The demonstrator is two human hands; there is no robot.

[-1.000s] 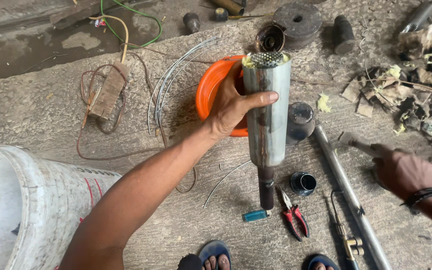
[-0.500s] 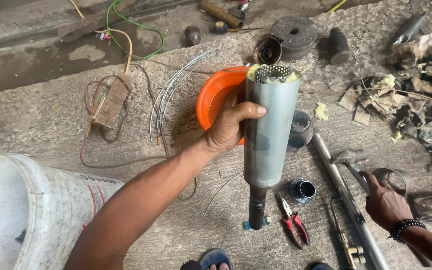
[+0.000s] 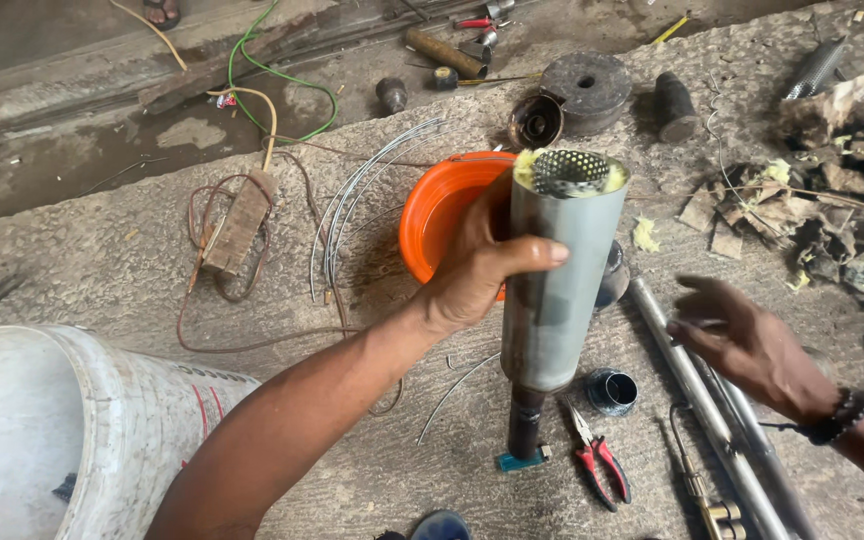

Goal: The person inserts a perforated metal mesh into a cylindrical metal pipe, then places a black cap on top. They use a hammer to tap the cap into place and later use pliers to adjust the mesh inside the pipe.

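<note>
- Rough concrete floor [image 3: 102, 260] carries all your work, with tools and scraps strewn across it.
- Your left hand [image 3: 472, 275] is clenched round a metal tube [image 3: 557, 290], holding it upright with its narrow dark end resting on the floor by a small teal piece [image 3: 520, 461].
- At the tube's top a perforated inner pipe [image 3: 567, 172] shows, with yellow fibre packing [image 3: 524, 165] around it.
- Your right hand [image 3: 747, 340] is released, fingers spread, hovering just right of the tube and holding nothing.
- To do this well, I'd judge: keep the tube plumb and the grip firm at mid-height, so the packing stays even around the pipe.
- Behind the tube sits an orange bowl [image 3: 432, 215]; red-handled pliers [image 3: 597, 460] and a small metal cap [image 3: 610, 390] lie near its foot.
- Long steel rods [image 3: 697, 400] lie under your right hand.
- A white bucket [image 3: 82, 430] at lower left bears red printing on its side; no other labels show.
</note>
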